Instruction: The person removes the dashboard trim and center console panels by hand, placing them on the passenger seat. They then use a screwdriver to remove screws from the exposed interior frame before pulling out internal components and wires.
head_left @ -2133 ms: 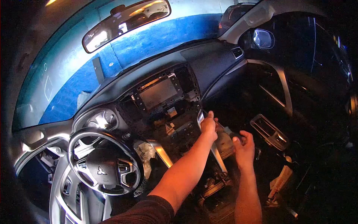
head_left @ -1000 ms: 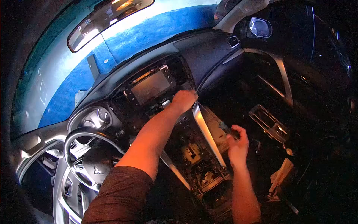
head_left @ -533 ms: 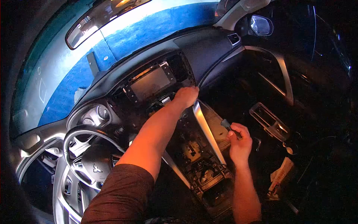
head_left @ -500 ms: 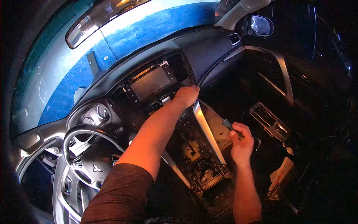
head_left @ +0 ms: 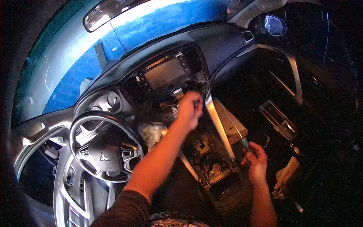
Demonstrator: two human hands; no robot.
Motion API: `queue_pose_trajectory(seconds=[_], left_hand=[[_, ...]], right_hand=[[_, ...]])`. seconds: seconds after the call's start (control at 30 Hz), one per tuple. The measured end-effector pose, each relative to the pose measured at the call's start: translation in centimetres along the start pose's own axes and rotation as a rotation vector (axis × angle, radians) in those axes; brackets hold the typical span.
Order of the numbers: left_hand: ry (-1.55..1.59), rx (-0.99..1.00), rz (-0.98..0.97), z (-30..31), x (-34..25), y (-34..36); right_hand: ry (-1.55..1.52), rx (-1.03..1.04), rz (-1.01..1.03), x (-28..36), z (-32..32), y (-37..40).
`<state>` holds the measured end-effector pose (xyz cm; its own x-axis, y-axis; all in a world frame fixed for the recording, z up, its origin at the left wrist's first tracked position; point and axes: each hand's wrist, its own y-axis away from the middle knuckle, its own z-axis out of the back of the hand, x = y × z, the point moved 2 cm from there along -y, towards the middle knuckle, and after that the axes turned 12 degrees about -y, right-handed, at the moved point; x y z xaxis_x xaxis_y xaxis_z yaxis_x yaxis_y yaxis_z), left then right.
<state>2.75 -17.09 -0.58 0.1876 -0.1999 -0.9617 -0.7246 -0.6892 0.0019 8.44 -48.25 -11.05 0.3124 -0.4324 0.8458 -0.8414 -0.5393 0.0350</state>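
Note:
My left hand (head_left: pixel 190 111) is over the opened centre console (head_left: pixel 204 142), below the screen unit (head_left: pixel 165 72). Its fingers are curled and slightly blurred; whatever they may hold is hidden. In my right hand (head_left: pixel 258 166) is a screwdriver (head_left: pixel 245 143), gripped by its dark greenish handle. The thin shaft points up and away, beside the silver console trim (head_left: pixel 220 128). Around the screen the dashboard is stripped of its surround, with brackets and cavities exposed.
The steering wheel (head_left: pixel 105 151) is at the left. A loose trim frame (head_left: pixel 278 120) lies at the right, with a torn cardboard-like piece (head_left: pixel 286 174) below it. The rear-view mirror (head_left: pixel 113 14) hangs at the top.
My left hand has come away from the dashboard edge at the top of the silver trim, moving down and toward me. My right hand has lowered slightly, and the screwdriver shaft now shows.

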Motion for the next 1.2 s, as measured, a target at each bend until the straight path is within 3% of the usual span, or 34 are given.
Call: queue_pose_trajectory(seconds=[0.07, 0.13, 0.23, 0.33, 0.83, 1.03, 1.2], left_hand=[[0.302, 0.020, 0.282, 0.7, 5.2, 4.4], [0.325, 0.032, 0.411, 0.8, 9.9, 7.7], [0.208, -0.007, 0.470, 2.5, 17.4, 7.0], [-0.010, -0.249, 0.535, 2.7, 17.9, 5.5], [-0.037, -0.311, 0.481, 4.1, 21.6, -0.1], [0.025, -0.293, 0.492, 3.8, 21.2, -0.1], [-0.017, -0.333, 0.503, 3.6, 21.0, -0.2]], right_hand=[[0.035, -0.026, 0.024, -2.4, 0.2, 0.7], [0.100, -0.067, -0.046, -3.6, -0.5, 1.7], [0.167, -0.055, -0.111, -5.4, -1.4, 1.9], [0.230, -0.036, -0.118, -7.5, -1.9, 1.5], [0.249, -0.026, -0.166, -10.7, -2.9, -2.1], [0.309, -0.012, 0.008, -12.6, -2.1, -3.1], [0.279, -0.036, -0.174, -10.7, -3.2, -2.3]])
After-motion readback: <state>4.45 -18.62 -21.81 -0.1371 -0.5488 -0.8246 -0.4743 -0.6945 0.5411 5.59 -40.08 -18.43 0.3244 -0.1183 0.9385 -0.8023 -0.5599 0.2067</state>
